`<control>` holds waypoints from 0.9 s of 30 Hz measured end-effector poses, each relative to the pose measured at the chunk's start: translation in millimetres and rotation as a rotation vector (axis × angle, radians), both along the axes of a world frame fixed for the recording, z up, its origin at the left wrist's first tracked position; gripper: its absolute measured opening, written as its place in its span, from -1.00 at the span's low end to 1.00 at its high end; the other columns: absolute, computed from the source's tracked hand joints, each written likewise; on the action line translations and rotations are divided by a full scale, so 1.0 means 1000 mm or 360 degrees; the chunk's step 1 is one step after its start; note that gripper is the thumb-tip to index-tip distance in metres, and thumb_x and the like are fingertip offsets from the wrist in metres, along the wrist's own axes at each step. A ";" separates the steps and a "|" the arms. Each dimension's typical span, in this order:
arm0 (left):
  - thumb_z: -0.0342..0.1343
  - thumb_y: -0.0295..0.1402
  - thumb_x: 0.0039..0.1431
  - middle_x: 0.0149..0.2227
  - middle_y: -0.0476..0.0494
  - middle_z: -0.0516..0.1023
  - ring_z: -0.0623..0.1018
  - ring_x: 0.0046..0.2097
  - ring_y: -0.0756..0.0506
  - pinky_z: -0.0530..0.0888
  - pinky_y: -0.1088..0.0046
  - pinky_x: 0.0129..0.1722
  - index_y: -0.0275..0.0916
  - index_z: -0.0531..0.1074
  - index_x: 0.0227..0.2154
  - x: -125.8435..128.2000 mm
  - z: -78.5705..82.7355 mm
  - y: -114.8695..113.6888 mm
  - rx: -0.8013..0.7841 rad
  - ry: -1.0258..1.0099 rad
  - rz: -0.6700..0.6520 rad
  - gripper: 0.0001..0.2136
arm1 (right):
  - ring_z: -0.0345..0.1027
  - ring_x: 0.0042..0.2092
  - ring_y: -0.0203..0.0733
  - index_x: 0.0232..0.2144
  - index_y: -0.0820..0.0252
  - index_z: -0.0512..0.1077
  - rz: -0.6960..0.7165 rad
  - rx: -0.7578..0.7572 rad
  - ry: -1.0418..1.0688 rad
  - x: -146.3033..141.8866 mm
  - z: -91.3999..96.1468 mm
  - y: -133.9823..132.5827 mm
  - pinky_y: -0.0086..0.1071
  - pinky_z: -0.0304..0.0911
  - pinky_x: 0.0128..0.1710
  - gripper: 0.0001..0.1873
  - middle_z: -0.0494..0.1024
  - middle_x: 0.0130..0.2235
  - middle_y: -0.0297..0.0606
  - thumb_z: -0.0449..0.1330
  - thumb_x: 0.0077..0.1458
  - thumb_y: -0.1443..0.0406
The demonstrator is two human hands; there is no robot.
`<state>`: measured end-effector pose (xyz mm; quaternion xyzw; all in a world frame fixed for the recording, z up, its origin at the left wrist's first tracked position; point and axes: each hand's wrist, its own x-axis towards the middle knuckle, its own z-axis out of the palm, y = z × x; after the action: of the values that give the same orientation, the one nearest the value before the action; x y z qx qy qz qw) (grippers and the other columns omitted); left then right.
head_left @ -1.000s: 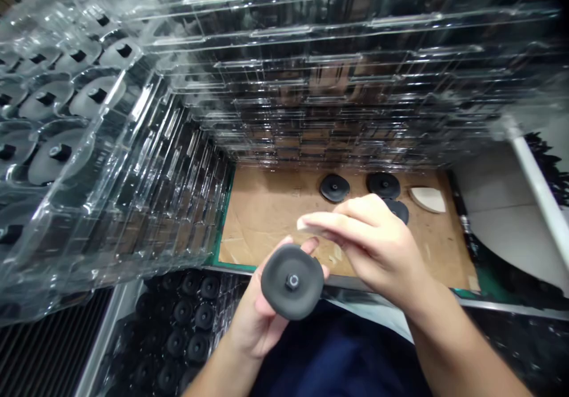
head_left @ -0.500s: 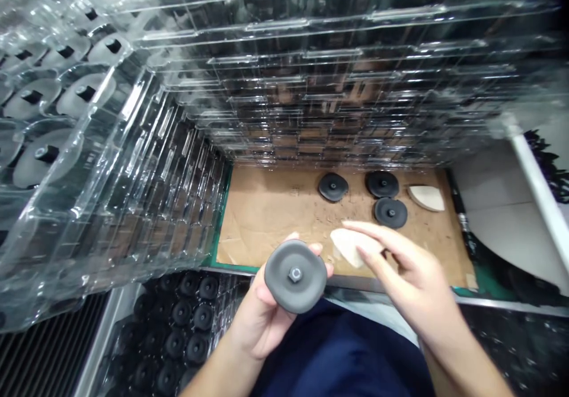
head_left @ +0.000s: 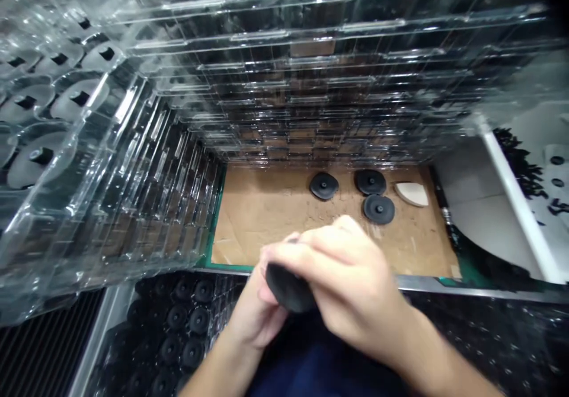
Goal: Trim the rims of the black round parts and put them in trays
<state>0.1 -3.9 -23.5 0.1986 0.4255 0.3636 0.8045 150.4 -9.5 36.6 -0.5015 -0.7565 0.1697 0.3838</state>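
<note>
A round black rubber disc (head_left: 284, 290) sits in my left hand (head_left: 255, 314), just in front of the bench edge. My right hand (head_left: 342, 278) lies over the top of the disc with its fingers pressed down on it, hiding most of it. A white wedge-shaped pad was in that hand a moment ago; it is hidden now. Three more black discs (head_left: 324, 185) (head_left: 370, 181) (head_left: 379, 209) lie on the brown cardboard mat (head_left: 262, 219), beside another white wedge pad (head_left: 412, 194).
Tall stacks of clear plastic trays (head_left: 311, 89) wall the back and the left (head_left: 80, 166), the left ones holding discs. A lower tray of black discs (head_left: 178, 332) stands at bottom left. A white frame bar (head_left: 511, 201) runs along the right.
My right hand has come back from the mat and now covers the disc in my left hand. The white pad it carried is no longer visible. The view shifted slightly.
</note>
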 end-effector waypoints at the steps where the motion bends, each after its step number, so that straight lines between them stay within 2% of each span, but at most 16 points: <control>1: 0.42 -0.04 -0.44 -0.14 -0.15 0.62 0.56 -0.07 -0.23 0.45 0.35 0.00 -0.18 0.51 -0.07 -0.001 0.001 0.001 0.0021 -0.0023 0.0014 -0.27 | 0.25 -0.44 -0.31 -0.19 0.20 0.50 -0.0114 -0.0087 -0.0041 0.001 0.000 0.000 -0.33 0.00 -0.40 -0.68 0.49 -0.46 -0.34 -0.05 0.23 0.45; 3: 0.44 -0.10 -0.42 -0.13 -0.08 0.62 0.56 -0.09 -0.15 0.44 0.42 0.00 -0.10 0.49 -0.04 -0.002 0.003 0.004 0.0037 -0.0104 0.0011 -0.28 | 0.25 -0.44 -0.28 -0.19 0.24 0.50 -0.0235 -0.0158 -0.0156 0.000 -0.001 0.000 -0.32 -0.01 -0.40 -0.69 0.50 -0.44 -0.30 -0.03 0.20 0.48; 6: 0.40 -0.11 -0.29 -0.13 -0.09 0.61 0.55 -0.05 -0.20 0.43 0.37 0.01 -0.12 0.49 -0.05 -0.001 0.005 0.005 0.0041 -0.0144 0.0004 -0.37 | 0.27 -0.42 -0.26 -0.15 0.22 0.49 -0.0149 0.0064 -0.0073 -0.007 -0.006 0.001 -0.30 0.02 -0.38 -0.70 0.52 -0.42 -0.29 -0.02 0.23 0.44; 9: 0.45 -0.15 -0.42 -0.16 -0.07 0.63 0.57 -0.09 -0.18 0.47 0.43 -0.06 -0.13 0.51 -0.08 0.000 0.003 0.005 0.0093 -0.0102 0.0120 -0.32 | 0.31 -0.41 -0.24 -0.06 0.33 0.43 -0.0299 0.0102 -0.0002 -0.017 -0.011 -0.006 -0.29 0.08 -0.38 -0.70 0.54 -0.39 -0.23 0.03 0.20 0.46; 11: 0.48 -0.21 -0.49 -0.14 -0.03 0.63 0.59 -0.11 -0.14 0.48 0.46 -0.07 -0.06 0.53 -0.13 -0.002 0.001 0.004 0.0106 -0.0154 0.0202 -0.34 | 0.30 -0.46 -0.26 -0.06 0.39 0.42 -0.0357 -0.0015 -0.0028 -0.017 -0.011 -0.017 -0.29 0.11 -0.41 -0.69 0.52 -0.44 -0.23 0.06 0.16 0.49; 12: 0.48 -0.24 -0.46 -0.13 -0.01 0.63 0.59 -0.11 -0.13 0.48 0.44 -0.06 -0.03 0.54 -0.16 -0.003 0.002 0.004 0.0089 -0.0200 0.0219 -0.39 | 0.29 -0.48 -0.27 -0.08 0.35 0.43 -0.0287 -0.0103 0.0019 -0.014 -0.010 -0.024 -0.30 0.14 -0.42 -0.71 0.51 -0.46 -0.27 0.08 0.14 0.49; 14: 0.46 -0.29 -0.36 -0.11 0.01 0.63 0.60 -0.11 -0.13 0.47 0.37 -0.02 0.02 0.55 -0.19 -0.005 0.006 0.003 0.0032 -0.0287 0.0220 -0.48 | 0.34 -0.49 -0.30 -0.13 0.19 0.46 -0.0074 -0.0338 0.0222 -0.006 -0.010 -0.036 -0.34 0.24 -0.41 -0.74 0.55 -0.46 -0.35 0.13 0.13 0.45; 16: 0.45 -0.29 -0.30 -0.11 0.03 0.62 0.60 -0.09 -0.15 0.46 0.34 0.00 0.03 0.55 -0.19 -0.005 0.011 0.003 -0.0017 -0.0345 0.0195 -0.52 | 0.45 -0.42 -0.29 -0.16 0.03 0.49 -0.0006 -0.0551 0.0441 0.005 -0.015 -0.045 -0.41 0.34 -0.40 -0.76 0.62 -0.37 -0.41 0.17 0.12 0.39; 19: 0.44 -0.21 -0.34 -0.12 0.03 0.62 0.60 -0.09 -0.17 0.47 0.32 0.00 0.02 0.54 -0.18 -0.004 0.016 0.005 -0.0014 -0.0418 0.0166 -0.49 | 0.54 -0.29 -0.22 -0.17 -0.09 0.53 -0.0318 -0.0705 0.0683 0.017 -0.031 -0.052 -0.48 0.42 -0.37 -0.77 0.65 -0.24 -0.40 0.20 0.12 0.30; 22: 0.43 -0.17 -0.35 -0.10 0.03 0.61 0.59 -0.07 -0.17 0.46 0.32 0.02 0.02 0.53 -0.16 -0.004 0.015 0.005 -0.0021 -0.0460 0.0156 -0.46 | 0.55 -0.23 -0.21 -0.15 -0.08 0.54 -0.0618 -0.0769 0.0939 0.023 -0.043 -0.053 -0.50 0.44 -0.32 -0.78 0.64 -0.19 -0.38 0.18 0.15 0.23; 24: 0.42 -0.19 -0.31 -0.09 0.03 0.61 0.58 -0.05 -0.17 0.45 0.33 0.03 0.02 0.52 -0.14 -0.003 0.012 0.003 -0.0007 -0.0503 0.0150 -0.48 | 0.54 -0.21 -0.21 -0.13 -0.07 0.53 -0.0764 -0.0728 0.0981 0.021 -0.041 -0.051 -0.51 0.42 -0.31 -0.77 0.63 -0.16 -0.37 0.19 0.15 0.23; 27: 0.44 -0.23 -0.30 -0.08 0.02 0.61 0.58 -0.05 -0.18 0.46 0.35 0.01 0.00 0.52 -0.13 -0.001 0.008 0.001 0.0054 -0.0520 0.0150 -0.47 | 0.49 -0.19 -0.25 -0.11 -0.06 0.50 -0.0883 -0.0483 0.0792 0.010 -0.023 -0.041 -0.47 0.38 -0.27 -0.76 0.60 -0.13 -0.39 0.17 0.17 0.28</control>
<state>-0.7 -3.4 -15.9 0.1301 0.2916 0.4354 0.8417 160.1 -50.3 13.7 -0.6813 -0.4428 0.2857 0.5081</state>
